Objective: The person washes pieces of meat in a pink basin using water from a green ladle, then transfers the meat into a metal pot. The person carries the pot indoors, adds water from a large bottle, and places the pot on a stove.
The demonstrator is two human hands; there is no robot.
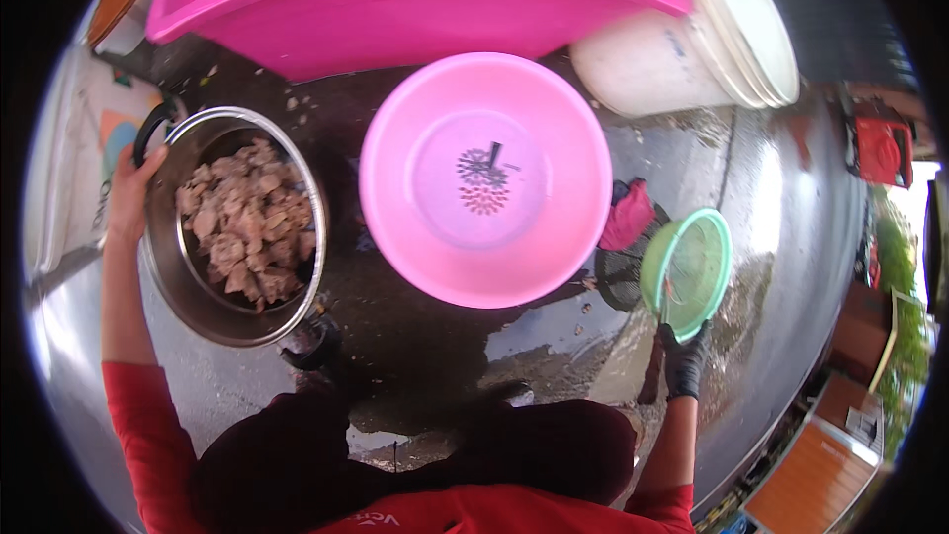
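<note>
My bare left hand (131, 182) grips the black side handle (150, 135) of a stainless steel pot (164, 252). The pot tilts toward me, and chunks of pale brown meat (248, 222) lie inside. On the right, my right hand (683, 362) wears a black glove and holds the rim of a green plastic strainer (718, 274), which stands tilted. Beside that hand runs a dark reddish stick-like handle (652, 371); whether the hand touches it cannot be told. Between my hands sits a round pink plastic basin (482, 278), with a printed pattern on its bottom.
A large pink tub (415, 22) spans the far side, and a white plastic bucket (645, 67) leans beside it. A pink cloth (629, 216) lies by a dark mesh basket (619, 278). A white box (70, 163) stands left. The concrete floor (549, 337) is wet.
</note>
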